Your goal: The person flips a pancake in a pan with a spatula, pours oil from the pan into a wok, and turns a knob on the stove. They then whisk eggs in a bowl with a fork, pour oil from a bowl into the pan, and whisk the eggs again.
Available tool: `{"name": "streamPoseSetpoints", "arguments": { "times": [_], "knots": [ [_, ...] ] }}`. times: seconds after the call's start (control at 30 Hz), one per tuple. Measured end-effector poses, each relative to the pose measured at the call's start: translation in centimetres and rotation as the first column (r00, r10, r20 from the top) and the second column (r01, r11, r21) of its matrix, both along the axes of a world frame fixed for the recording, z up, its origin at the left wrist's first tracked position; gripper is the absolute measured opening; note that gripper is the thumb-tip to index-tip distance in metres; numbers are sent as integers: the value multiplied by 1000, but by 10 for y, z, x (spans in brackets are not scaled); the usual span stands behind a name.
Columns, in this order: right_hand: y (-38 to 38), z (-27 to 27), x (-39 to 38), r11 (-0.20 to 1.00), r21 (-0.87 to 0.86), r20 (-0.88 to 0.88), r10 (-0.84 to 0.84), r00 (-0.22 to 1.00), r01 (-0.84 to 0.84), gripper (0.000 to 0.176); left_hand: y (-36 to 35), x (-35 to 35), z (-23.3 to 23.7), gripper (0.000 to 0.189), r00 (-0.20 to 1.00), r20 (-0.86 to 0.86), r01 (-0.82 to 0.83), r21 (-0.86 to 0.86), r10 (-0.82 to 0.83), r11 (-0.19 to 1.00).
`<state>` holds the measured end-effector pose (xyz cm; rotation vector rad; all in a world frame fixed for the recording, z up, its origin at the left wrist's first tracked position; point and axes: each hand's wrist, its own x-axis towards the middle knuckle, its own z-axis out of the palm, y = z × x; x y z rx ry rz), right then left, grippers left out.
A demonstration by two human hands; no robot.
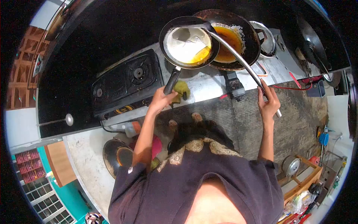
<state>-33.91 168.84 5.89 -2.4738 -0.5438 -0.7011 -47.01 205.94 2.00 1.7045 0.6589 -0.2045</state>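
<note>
My left hand [161, 100] is closed round the black handle of a frying pan [164, 46], held over the counter at the wok's left edge. Inside the pan lies a glossy white layer with a yellow patch toward the lower right. My right hand [269, 103] grips the long metal handle of a spatula [238, 56], whose black head reaches over the pan's far side. Behind and to the right, a dark wok [253, 39] holds orange-yellow liquid, with white bits along its inner wall; the pan overlaps it in this view. A green cloth [182, 89] lies beneath the pan handle.
A two-burner gas stove [126, 80] stands left of the pan. Right of the wok sits a white-lined pot [266, 41]; a black device [234, 86] lies at the counter's front edge. Another wok [118, 156] is at lower left, and a lidded pot [290, 165] at lower right.
</note>
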Motion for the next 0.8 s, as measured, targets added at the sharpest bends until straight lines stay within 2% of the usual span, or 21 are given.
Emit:
{"name": "streamPoseSetpoints", "arguments": {
  "times": [0.1,0.23,0.3,0.47,0.8],
  "knots": [
    [7,4,7,996,-92,71,12,997,-5,40,-3,13,4,16,999,17,33,-69,-32,997],
    [17,1,16,990,-139,97,41,994,-27,41,-6,26,-5,18,999,3,35,-38,-35,999],
    [19,-4,18,992,-125,100,43,994,-30,41,-8,30,-13,18,999,26,44,-60,-42,997],
    [30,-5,20,991,-130,115,33,993,-18,41,-16,35,3,14,999,-26,21,-70,-22,997],
    [38,-8,22,995,-103,96,24,995,-14,45,-12,45,-6,17,1000,2,2,1,-2,1000]
  ]
}}
